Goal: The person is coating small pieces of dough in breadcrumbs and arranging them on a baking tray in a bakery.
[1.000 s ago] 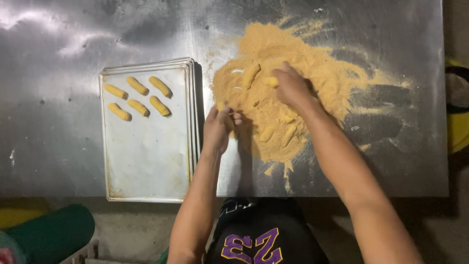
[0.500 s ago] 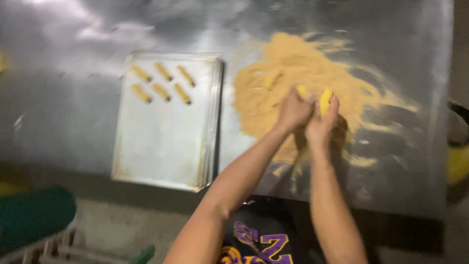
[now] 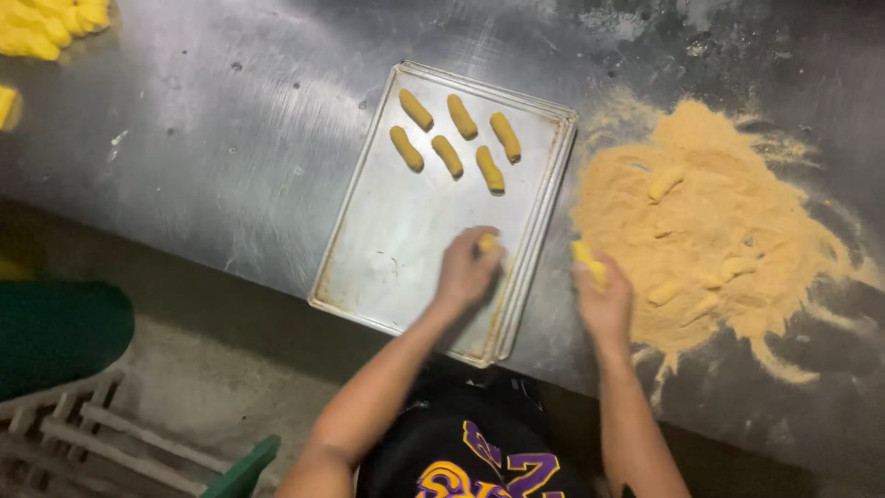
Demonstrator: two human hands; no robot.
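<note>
A pile of uncoated yellow pieces (image 3: 51, 23) waits at the far ten o'clock corner of the steel table (image 3: 212, 138), well apart from the work. On the metal baking tray (image 3: 387, 240) at centre, six crumb-coated sticks (image 3: 454, 138) lie in two neat rows toward twelve o'clock, while most of the tray's surface remains bare. The person's left hand (image 3: 467, 272) is curled around another coated stick (image 3: 487, 243) over the tray's lower right part, at about four o'clock from the rows. Just off the tray's edge, the right hand (image 3: 604, 300) clasps a yellow stick (image 3: 588, 262) at the nine o'clock rim of the breadcrumb heap (image 3: 719, 221), where several more pieces (image 3: 666, 183) lie half buried. Judging by these counts, the coating job looks to be in its early stretch.
</note>
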